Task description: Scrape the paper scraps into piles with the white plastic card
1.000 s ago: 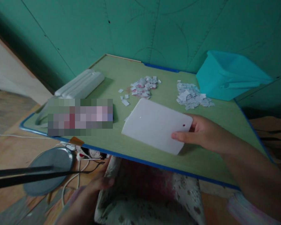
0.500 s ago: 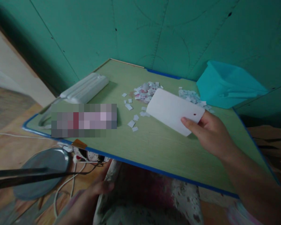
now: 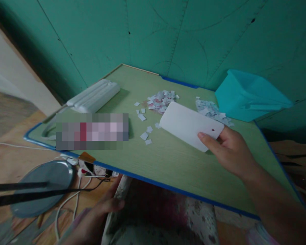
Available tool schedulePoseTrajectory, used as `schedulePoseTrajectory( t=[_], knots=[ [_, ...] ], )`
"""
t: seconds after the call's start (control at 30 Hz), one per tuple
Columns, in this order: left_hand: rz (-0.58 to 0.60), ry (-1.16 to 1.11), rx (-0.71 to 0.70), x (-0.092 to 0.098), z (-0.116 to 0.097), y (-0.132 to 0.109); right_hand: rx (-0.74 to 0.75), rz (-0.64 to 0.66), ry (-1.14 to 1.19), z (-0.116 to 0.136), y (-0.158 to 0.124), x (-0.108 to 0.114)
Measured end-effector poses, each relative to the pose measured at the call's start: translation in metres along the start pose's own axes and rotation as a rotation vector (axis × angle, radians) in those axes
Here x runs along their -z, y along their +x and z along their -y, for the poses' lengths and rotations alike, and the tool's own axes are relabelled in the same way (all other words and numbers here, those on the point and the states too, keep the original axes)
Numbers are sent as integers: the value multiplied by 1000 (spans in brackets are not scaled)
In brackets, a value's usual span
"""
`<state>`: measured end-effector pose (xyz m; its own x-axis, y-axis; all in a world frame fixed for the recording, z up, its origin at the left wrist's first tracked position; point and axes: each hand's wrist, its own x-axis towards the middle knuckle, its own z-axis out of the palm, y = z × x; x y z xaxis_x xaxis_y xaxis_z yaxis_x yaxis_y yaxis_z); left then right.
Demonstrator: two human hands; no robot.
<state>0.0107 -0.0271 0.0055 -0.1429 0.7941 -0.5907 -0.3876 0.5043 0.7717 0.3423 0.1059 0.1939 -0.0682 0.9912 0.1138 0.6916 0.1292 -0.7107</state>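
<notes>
My right hand (image 3: 228,149) grips a white plastic scraper card (image 3: 190,125) by its near right corner, thumb on top. The card rests tilted on the green table (image 3: 173,163) between two piles of small paper scraps. One pile (image 3: 161,99) lies just beyond the card's left end, the other (image 3: 211,110) behind its right end. A few loose scraps (image 3: 145,135) lie left of the card. My left hand (image 3: 102,211) hangs below the table's front edge, fingers curled on patterned fabric (image 3: 165,221).
A teal box (image 3: 247,97) stands at the table's back right against the green wall. A white ridged object (image 3: 94,97) lies at the back left. A blurred patch covers something at the front left. On the floor to the left are a grey round base (image 3: 40,187) and cables (image 3: 71,204).
My right hand carried the card away from the front of the table toward the scrap piles, uncovering a few loose scraps on its left. My left hand stayed put.
</notes>
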Motion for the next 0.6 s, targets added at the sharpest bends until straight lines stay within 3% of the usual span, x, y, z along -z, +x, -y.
schedulePoseTrajectory(
  t=[0.17, 0.33, 0.43, 0.5, 0.6],
  knots=[
    [29, 103, -17, -9, -8, -13, 103, -168, -59, -3, 0, 1],
    [72, 106, 2, -37, -32, -44, 137, -135, -94, -2, -1, 2],
    [215, -9, 137, -51, -48, -60, 144, -207, -118, -3, -2, 5],
    [289, -46, 196, -55, -53, -65, 152, -221, -114, -3, -2, 4],
    [245, 55, 142, -48, -51, -61, 160, -125, -68, -3, -3, -4]
  ],
)
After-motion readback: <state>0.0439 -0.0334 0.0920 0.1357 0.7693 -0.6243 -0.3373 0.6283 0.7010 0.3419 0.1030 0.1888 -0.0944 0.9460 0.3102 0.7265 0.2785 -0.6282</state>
